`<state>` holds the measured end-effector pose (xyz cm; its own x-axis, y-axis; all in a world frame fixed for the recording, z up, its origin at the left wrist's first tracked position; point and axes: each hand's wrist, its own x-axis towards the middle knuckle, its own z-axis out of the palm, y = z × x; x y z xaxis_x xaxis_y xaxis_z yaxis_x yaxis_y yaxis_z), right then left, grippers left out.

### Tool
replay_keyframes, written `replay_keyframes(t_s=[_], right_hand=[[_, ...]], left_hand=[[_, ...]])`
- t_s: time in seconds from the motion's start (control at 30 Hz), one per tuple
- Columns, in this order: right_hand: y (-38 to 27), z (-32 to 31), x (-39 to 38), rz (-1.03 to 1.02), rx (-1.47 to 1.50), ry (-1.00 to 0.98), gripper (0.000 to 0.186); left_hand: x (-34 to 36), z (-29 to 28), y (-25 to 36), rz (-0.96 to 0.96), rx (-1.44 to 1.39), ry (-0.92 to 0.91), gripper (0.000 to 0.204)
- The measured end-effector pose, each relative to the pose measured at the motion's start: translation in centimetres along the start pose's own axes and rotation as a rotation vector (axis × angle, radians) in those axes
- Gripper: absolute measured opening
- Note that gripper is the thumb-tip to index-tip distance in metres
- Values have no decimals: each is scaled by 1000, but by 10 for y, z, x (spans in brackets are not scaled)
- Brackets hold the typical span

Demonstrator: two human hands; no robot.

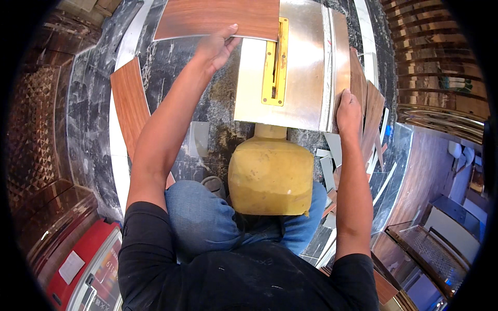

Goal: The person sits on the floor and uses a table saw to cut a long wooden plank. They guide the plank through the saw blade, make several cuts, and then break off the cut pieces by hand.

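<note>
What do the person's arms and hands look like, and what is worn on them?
Both forearms are bare, with no gloves, watch or rings that I can see. The left hand and the right hand are uncovered. Short black sleeves end above the elbows, part of a dusty black T-shirt.

Reddish wood-grain panel (218, 18) lies flat, overlapping the metal saw table (301, 67).
</note>
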<state>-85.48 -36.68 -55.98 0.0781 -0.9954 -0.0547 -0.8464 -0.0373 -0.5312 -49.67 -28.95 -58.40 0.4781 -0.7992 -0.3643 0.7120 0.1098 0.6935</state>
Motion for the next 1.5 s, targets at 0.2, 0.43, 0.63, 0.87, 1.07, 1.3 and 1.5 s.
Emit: replay_keyframes(t_s=[0.2, 0.43, 0.63, 0.87, 1.07, 1.3, 1.5], right_hand=[[0, -1, 0, -21, 13, 4, 56], [0, -1, 0, -24, 21, 10, 56], [0, -2, 1, -5, 41, -22, 56], [3, -1, 3, -26, 12, -4, 57], [4, 1, 2, -34, 8, -5, 57], [6, 1, 5, -16, 2, -17, 56], [1, -2, 1, -28, 19, -22, 57]], left_hand=[[-9, 0, -3, -3, 6, 4, 35], [-16, -2, -2, -30, 4, 4, 35], [-25, -4, -4, -21, 24, 5, 34], [-30, -8, -5, -59, 59, 45, 35], [-44, -7, -5, -62, 51, 50, 36], [-49, -10, -7, -70, 58, 49, 37], [-57, -12, -8, -89, 67, 56, 38]])
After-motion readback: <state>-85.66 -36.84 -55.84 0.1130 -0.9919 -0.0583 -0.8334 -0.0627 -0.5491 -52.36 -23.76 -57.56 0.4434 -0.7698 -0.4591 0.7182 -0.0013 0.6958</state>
